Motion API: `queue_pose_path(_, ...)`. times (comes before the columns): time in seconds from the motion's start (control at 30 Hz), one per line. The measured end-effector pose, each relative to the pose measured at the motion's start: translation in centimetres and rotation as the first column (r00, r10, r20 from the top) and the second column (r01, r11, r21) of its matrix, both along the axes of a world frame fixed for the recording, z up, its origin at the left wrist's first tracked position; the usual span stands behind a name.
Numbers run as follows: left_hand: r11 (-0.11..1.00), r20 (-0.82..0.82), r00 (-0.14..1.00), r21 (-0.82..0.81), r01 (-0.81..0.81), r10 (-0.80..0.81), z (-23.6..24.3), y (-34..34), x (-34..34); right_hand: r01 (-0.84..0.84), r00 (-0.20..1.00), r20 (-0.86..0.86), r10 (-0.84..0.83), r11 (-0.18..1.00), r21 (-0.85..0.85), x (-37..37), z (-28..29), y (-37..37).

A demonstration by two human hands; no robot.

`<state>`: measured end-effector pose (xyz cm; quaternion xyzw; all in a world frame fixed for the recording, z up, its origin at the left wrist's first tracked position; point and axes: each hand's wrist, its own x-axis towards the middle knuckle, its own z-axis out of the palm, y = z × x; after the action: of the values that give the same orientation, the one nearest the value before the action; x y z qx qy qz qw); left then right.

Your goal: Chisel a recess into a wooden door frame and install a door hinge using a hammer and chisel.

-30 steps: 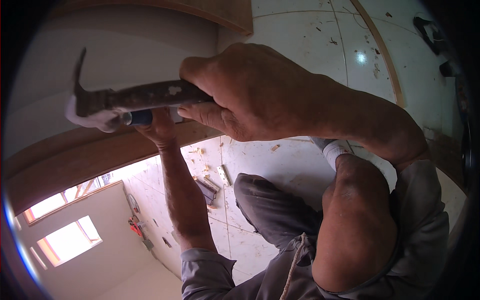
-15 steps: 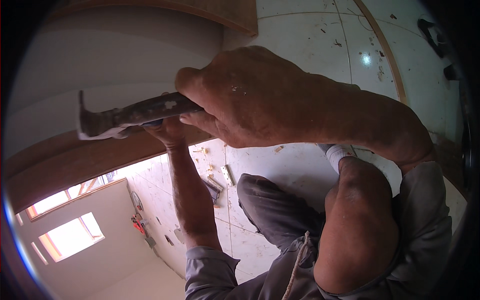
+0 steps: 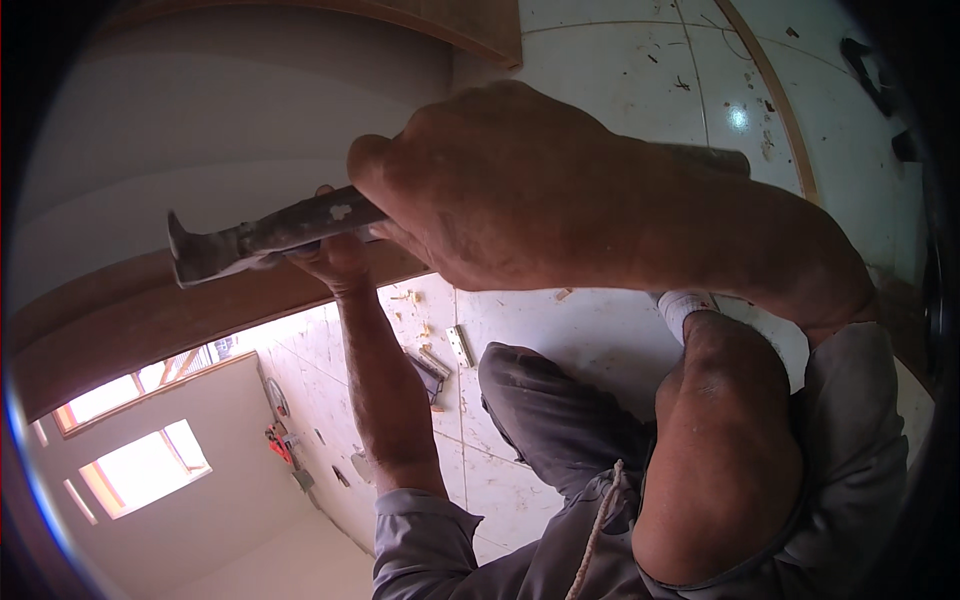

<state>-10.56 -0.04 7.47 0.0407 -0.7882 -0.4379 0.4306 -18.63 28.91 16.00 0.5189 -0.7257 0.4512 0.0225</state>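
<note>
A hammer [image 3: 290,225] with a dark, worn handle is gripped in my right hand [image 3: 500,195], its fingers wrapped round the handle. The metal head reaches out to the left, and the handle's butt shows behind my wrist. Just beyond and below the hammer, my left hand [image 3: 343,265] is raised against a brown wooden door frame [image 3: 130,305]. Its fingers are closed round something dark, mostly hidden behind the hammer. Where that thing meets the wood cannot be seen.
Light floor tiles [image 3: 560,340] carry scattered wood chips. A metal hinge [image 3: 460,346] lies near my bent knee, beside a dark boxy object [image 3: 428,378]. Red and dark tools [image 3: 280,440] lie along the wall of the room at left. A wooden strip [image 3: 770,85] runs across the floor at upper right.
The hammer's head has dropped slightly and shifted right, closer to the frame. The butt of its handle now shows above my right wrist. My left hand has stayed nearly in place.
</note>
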Motion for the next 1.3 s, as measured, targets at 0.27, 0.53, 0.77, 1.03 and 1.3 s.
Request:
queue_pose_path(0.27, 0.987, 0.037, 0.999, -0.160, 0.024, -0.018, -0.6, -2.1, 1.2, -0.050, 0.999, 0.017, 0.051, 0.998, -0.025, 0.6, 0.6, -0.8)
queue_pose_path(0.53, 0.951, -0.040, 0.964, 0.179, -0.252, 0.263, -3.3, -1.9, 0.1, -0.082, 0.994, -0.083, 0.072, 0.989, -0.122, 0.6, 0.8, -0.9)
queue_pose_path(0.77, 0.986, 0.005, 0.998, -0.157, 0.057, -0.057, -2.8, -5.4, 2.2, -0.164, 0.985, -0.044, 0.167, 0.984, 0.069, 0.2, 2.0, -1.5)
queue_pose_path(1.03, 0.997, -0.080, 0.994, -0.028, -0.076, 0.074, -2.9, -1.3, 2.1, -0.123, 0.977, -0.188, 0.104, 0.988, -0.089, -0.6, -0.2, -2.0)
queue_pose_path(1.3, 0.977, -0.054, 0.998, -0.212, 0.016, -0.028, -3.1, -5.1, 3.3, -0.084, 0.991, -0.107, 0.083, 0.996, -0.004, -0.1, 0.4, -2.6)
